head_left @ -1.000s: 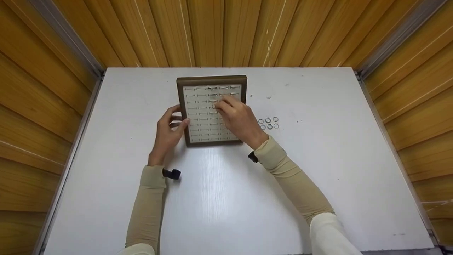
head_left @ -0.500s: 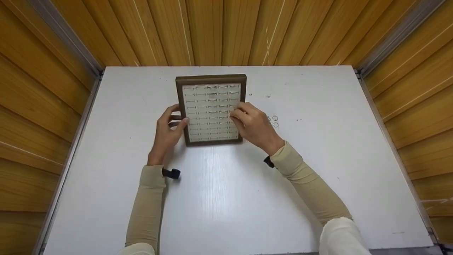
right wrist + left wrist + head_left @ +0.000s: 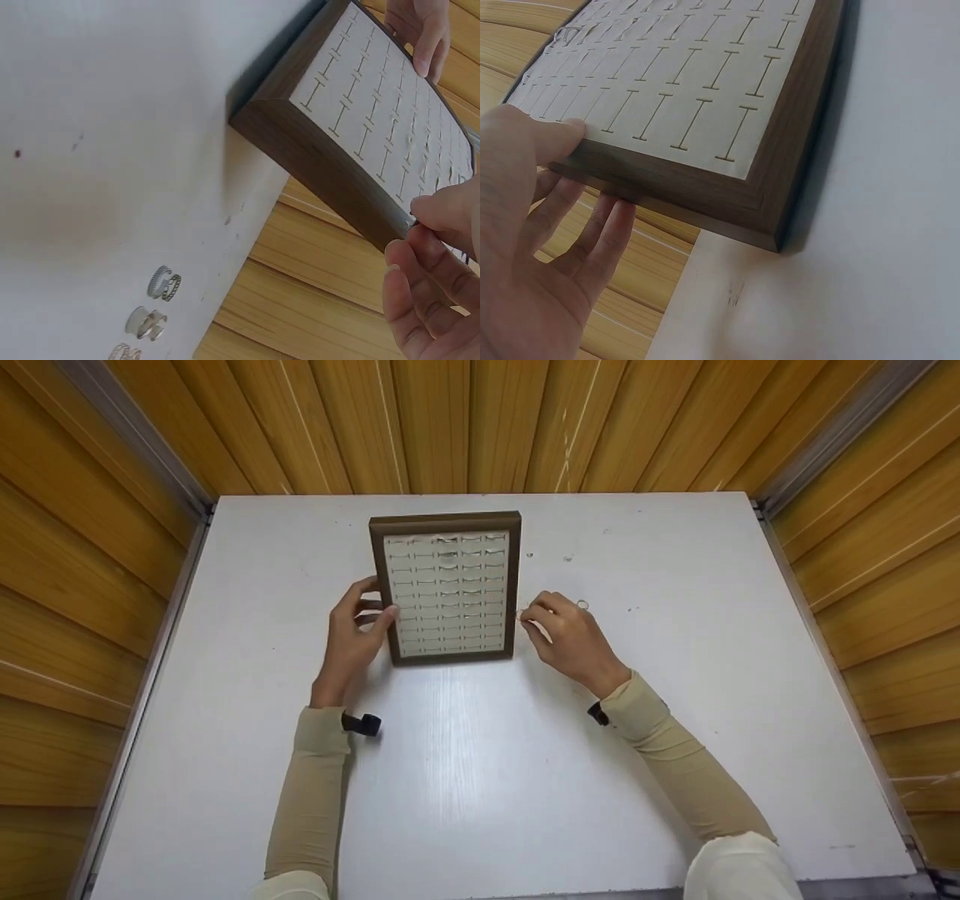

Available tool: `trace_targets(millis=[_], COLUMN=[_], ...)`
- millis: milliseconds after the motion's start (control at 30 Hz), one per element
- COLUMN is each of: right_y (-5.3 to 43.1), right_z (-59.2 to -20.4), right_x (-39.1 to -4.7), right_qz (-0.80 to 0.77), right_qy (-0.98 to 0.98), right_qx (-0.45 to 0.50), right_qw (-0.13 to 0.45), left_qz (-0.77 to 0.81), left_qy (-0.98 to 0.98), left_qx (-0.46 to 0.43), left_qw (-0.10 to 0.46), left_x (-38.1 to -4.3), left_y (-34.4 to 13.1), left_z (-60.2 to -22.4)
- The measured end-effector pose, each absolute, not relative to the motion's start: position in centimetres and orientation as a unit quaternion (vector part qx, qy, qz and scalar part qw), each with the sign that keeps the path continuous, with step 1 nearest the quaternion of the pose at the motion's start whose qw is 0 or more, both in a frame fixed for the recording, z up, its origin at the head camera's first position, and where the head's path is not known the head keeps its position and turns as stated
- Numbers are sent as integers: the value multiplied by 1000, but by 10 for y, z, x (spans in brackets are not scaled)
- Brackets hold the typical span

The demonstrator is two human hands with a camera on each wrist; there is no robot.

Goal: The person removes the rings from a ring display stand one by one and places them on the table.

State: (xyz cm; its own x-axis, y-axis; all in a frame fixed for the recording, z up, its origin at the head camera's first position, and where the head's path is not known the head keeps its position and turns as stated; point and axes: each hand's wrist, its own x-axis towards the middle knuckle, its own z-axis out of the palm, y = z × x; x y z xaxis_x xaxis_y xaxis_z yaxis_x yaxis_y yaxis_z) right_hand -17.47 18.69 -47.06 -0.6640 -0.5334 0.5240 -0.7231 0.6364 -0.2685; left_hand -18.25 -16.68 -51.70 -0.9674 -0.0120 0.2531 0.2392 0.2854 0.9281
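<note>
Board (image 3: 459,623) with a brown frame (image 3: 516,585) and slotted pale face stands tilted on the worktop (image 3: 465,780), nearer the far edge than the near one, slightly left of centre. Metal glints in a few slots near its top. The left hand (image 3: 357,634) grips the board's left side, thumb on the front, fingers behind. Just off its right side, the right hand (image 3: 574,641) pinches a small ring (image 3: 409,223) between thumb and finger. Loose rings (image 3: 145,322) lie on the worktop beyond that hand, partly hidden in the head view. Wood-patterned panels (image 3: 435,427) rise behind the far edge.
</note>
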Motion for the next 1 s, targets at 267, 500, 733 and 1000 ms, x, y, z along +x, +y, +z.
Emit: trace_targets(millis=[267,500,733,1000], right_y=[207,224,235,240], right_z=[-485,-496,-505,-513], right_x=[-173,-173,-174,-180], right_qz=[229,215,209,198], right_qy=[-900,-916,-928,-942], right_qx=[330,313,294,267], right_qw=[166,128,97,51], left_qz=[-596,-590,-592,-590], left_qy=[-792,-795,-793,-797], left_qx=[-74,-80,-83,-74], left_qw=[108,114,116,107], left_x=[-184,-183,-184,-183], left_y=[-167,-167,-168,-167], left_z=[-518,-519,-521,-521])
